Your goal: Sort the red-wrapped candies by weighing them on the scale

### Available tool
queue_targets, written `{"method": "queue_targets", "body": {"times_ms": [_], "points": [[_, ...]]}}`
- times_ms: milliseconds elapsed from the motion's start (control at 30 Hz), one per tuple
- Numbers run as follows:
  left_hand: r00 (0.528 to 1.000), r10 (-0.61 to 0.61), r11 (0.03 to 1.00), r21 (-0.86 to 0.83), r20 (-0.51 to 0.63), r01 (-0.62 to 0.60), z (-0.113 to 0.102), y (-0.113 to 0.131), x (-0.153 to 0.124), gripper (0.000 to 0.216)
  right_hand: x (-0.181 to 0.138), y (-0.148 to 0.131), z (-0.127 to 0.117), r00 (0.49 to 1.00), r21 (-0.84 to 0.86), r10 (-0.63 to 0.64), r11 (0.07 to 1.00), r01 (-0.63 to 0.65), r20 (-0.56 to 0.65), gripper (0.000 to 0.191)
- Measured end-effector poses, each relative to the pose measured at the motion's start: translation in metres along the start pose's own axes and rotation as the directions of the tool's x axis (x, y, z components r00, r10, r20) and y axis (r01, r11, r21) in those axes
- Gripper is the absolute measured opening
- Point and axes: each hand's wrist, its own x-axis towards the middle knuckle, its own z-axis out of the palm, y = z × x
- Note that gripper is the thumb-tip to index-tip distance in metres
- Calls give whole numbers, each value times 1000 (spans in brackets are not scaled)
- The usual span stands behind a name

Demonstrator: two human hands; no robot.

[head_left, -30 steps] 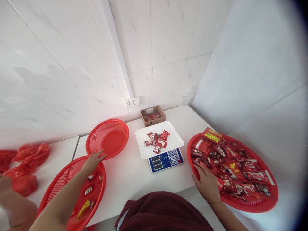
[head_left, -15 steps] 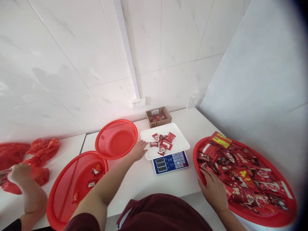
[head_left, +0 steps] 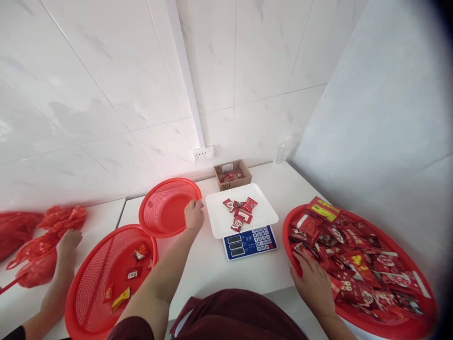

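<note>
My left hand (head_left: 194,215) is closed by the right rim of the small red basket (head_left: 148,226). A small wrapped candy from the tray appears to be in it, but the fingers cover it. Several red wrapped candies (head_left: 238,224) lie on the white tray (head_left: 264,217) of a blue digital scale (head_left: 250,242). My right hand (head_left: 313,283) lies over the left rim of a large red basket (head_left: 287,226), fingers stretched out and touching the edge of the heap. This basket is full of red snack packets (head_left: 356,264).
A larger red basket (head_left: 72,302) with a few candies stands at left. A cardboard box (head_left: 226,185) is behind the scale, and a clear glass (head_left: 281,154) is in the back corner. A co-worker's hand (head_left: 69,241) touches red plastic bags (head_left: 38,269).
My left hand has moved left from the tray to the small basket's rim and closed; one candy is gone from the tray. My right hand stays put. The co-worker's hand moved right.
</note>
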Motion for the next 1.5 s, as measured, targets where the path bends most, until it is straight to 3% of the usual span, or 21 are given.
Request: {"method": "queue_targets", "body": {"times_ms": [67, 100, 167, 233, 300, 400, 500, 767, 933, 1100, 1200, 1333, 1500], "points": [[990, -101, 995, 3, -101, 101, -3, -7, 1, 41, 0, 0, 0, 1000, -4, 3, 1000, -3, 1, 40], [990, -91, 996, -8, -112, 91, -2, -5, 0, 42, 0, 0, 0, 1000, -8, 2, 1000, -2, 2, 40], [997, 69, 996, -52, -22, -70, 7, 12, -2, 49, 1, -1, -1, 1000, -19, -1, 1000, 1, 3, 39], [953, 281, 954, -141, 109, -265, 20, 40, -4, 61, 1, -1, -2, 1000, -24, -6, 1000, 6, -4, 39], [901, 390, 910, -228, 190, -346, 34, 70, -5, 73, 2, -1, -2, 1000, -26, -14, 1000, 13, -13, 38], [878, 389, 910, -266, 279, -318, 47, 104, 1, 85, 1, -1, -2, 999, -29, -34, 999, 33, -32, 38], [874, 373, 922, -233, 311, -310, 54, 121, 12, 86, 0, 0, 1, 999, -30, -32, 999, 31, -43, 37], [889, 426, 904, -120, 171, -410, 64, 133, 25, 59, 0, 1, 2, 999, -18, -23, 1000, 22, -46, 37], [887, 417, 907, -151, 201, -392, 60, 134, 34, 46, 0, -1, 1, 999, -16, -10, 1000, 10, -45, 37], [935, 312, 941, -194, 167, -279, 50, 123, 42, 38, 0, -1, 0, 1000, -22, 0, 1000, -1, -26, 36], [969, 223, 957, -215, 111, -196, 35, 103, 46, 41, 0, -1, 0, 999, -17, -12, 1000, 12, -37, 36], [998, 32, 951, -306, -48, -45, 3, 48, 44, 38, 0, 0, 2, 999, -4, -14, 1000, 14, -38, 38], [956, -238, 950, -247, -174, 191, -30, -37, 26, 40, 3, -6, -5, 998, 45, 46, 998, -48, 32, 37]]}}
